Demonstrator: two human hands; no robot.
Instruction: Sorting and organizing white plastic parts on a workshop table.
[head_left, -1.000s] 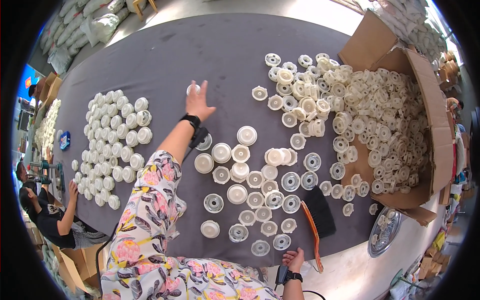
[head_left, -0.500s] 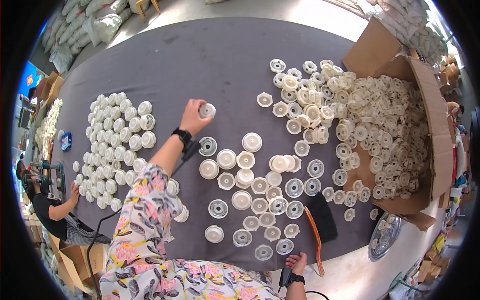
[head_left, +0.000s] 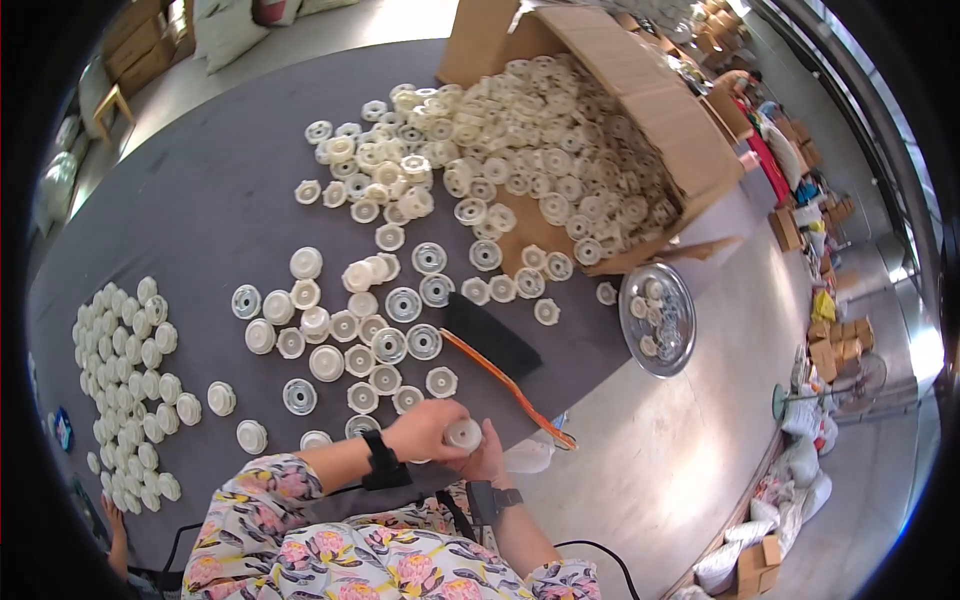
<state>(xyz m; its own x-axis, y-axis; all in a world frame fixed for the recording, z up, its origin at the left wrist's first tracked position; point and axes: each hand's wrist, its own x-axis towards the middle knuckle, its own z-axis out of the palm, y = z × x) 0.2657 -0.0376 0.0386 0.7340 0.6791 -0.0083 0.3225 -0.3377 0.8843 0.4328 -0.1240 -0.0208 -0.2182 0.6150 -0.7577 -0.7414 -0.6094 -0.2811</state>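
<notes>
A white round plastic cap is between my two hands near the table's front edge. My left hand is closed round it from the left. My right hand grips it from the right and below, with some fingers hidden. Just beyond lie loose scalloped white rings, shiny clear-centred discs and wider white caps. A brush with black bristles and an orange handle rests to their right.
A tipped cardboard box spills heaped white rings onto the grey table. White caps cluster at left, near another person's hand. A metal tray with several pieces stands off the right edge.
My left hand has come back toward me with the cap and met my right hand at the front edge. The view has swung right, shifting the table leftward in the picture.
</notes>
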